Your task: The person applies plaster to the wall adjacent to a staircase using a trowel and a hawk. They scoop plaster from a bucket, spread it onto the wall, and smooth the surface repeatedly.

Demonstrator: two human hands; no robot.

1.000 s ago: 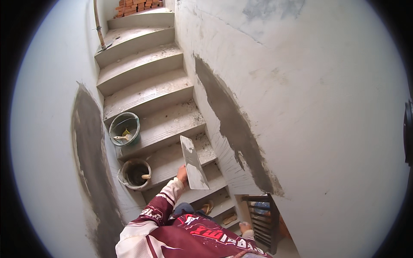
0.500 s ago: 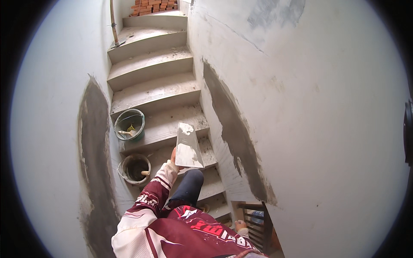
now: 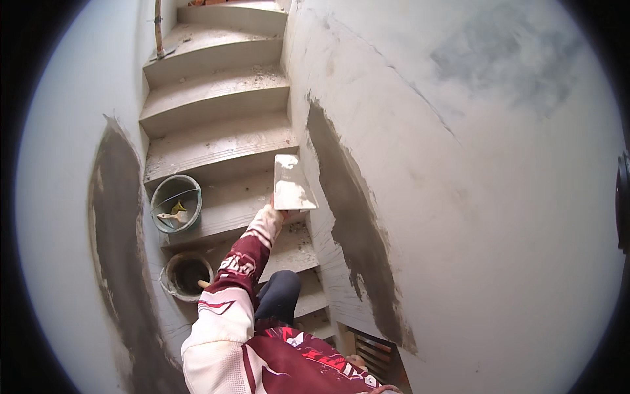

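Observation:
My left hand (image 3: 282, 211) is closed round the underside of a plastering trowel (image 3: 294, 184), a flat, nearly rectangular plate with pale patches on its face. The hand is mostly hidden behind the plate. My left arm reaches forward over the steps, with the trowel close to the right wall and apart from the grey plaster strip (image 3: 344, 203) there. Low in the picture, beside a dark slatted railing (image 3: 380, 358), a small part of my right hand (image 3: 356, 361) shows past my shirt; its fingers cannot be made out.
Concrete stairs (image 3: 216, 141) rise ahead between two pale walls. On the left of the steps stand a green bucket (image 3: 190, 220) with a paintbrush (image 3: 174, 216) in it and a dirty bucket (image 3: 172, 282) with a handle sticking out. Another plaster strip (image 3: 118, 217) runs down the left wall. A pole (image 3: 158, 29) leans farther up.
My left hand has carried the trowel forward and slightly right, towards the right wall. The view has shifted, so the buckets appear farther left and the bricks at the top are nearly out of sight.

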